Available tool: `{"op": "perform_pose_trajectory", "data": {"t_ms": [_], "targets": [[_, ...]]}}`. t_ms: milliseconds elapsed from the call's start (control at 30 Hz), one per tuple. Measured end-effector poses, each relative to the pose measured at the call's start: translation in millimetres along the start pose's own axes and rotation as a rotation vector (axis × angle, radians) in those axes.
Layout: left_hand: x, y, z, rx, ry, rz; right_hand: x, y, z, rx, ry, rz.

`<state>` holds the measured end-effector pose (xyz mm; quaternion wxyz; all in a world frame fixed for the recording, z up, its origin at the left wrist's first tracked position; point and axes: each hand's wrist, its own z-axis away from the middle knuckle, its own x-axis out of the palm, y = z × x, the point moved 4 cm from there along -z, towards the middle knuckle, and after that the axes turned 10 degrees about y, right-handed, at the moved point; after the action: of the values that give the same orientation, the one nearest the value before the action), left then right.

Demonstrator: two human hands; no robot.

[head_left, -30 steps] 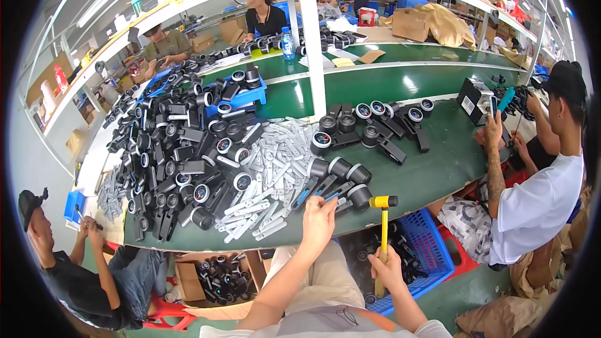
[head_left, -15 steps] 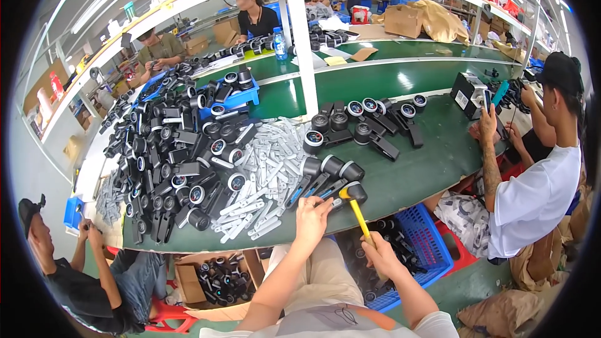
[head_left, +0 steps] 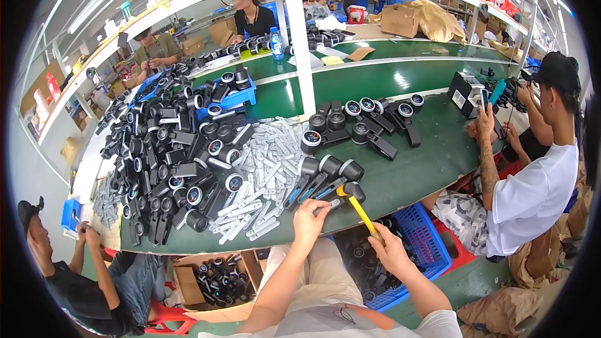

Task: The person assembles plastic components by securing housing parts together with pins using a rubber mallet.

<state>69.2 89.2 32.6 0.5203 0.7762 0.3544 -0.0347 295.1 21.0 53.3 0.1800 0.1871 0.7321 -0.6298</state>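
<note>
At the front edge of the green table, my left hand is closed, thumb and fingers pinched at the end of a small grey plastic strip. My right hand grips a hammer by its yellow handle. The hammer's dark head is by the strip, just right of my left fingertips; whether they touch I cannot tell. Right behind lie several black handled units with round heads, some with blue marks along the handle. A heap of loose grey plastic strips lies to the left.
A big pile of black round-headed units covers the table's left, with a blue tray behind. More units lie farther back. Below the edge are a blue basket and a cardboard box. Co-workers sit left, right and across.
My right hand has shifted slightly right and up with the hammer, whose head stays near the strip. My left hand keeps its pinch. The whole view has moved a little.
</note>
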Motion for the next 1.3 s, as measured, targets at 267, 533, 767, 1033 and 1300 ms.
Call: {"op": "perform_pose_trajectory", "data": {"t_ms": [267, 533, 767, 1033, 1300], "targets": [[0.2, -8.7, -1.4, -0.13, -0.056, 0.214, -17.5, -27.2, -5.6, -0.279, 0.145, 0.007], [-0.8, -4.0, -1.1, -0.165, -0.09, 0.21, -20.0, -24.8, -7.7, -0.237, 0.08, 0.07], [-3.8, -11.0, 0.6, 0.013, -0.064, 0.222, -13.0, -36.0, -2.5, -0.349, 0.024, 0.157], [-33.3, -2.6, 2.8, 0.218, -0.006, -0.15, -0.8, -31.0, 8.7, -0.42, 0.047, 0.102], [-33.6, -6.2, 4.4, 0.31, -0.027, -0.122, 1.4, -32.4, 9.6, -0.422, 0.011, 0.218]]}}
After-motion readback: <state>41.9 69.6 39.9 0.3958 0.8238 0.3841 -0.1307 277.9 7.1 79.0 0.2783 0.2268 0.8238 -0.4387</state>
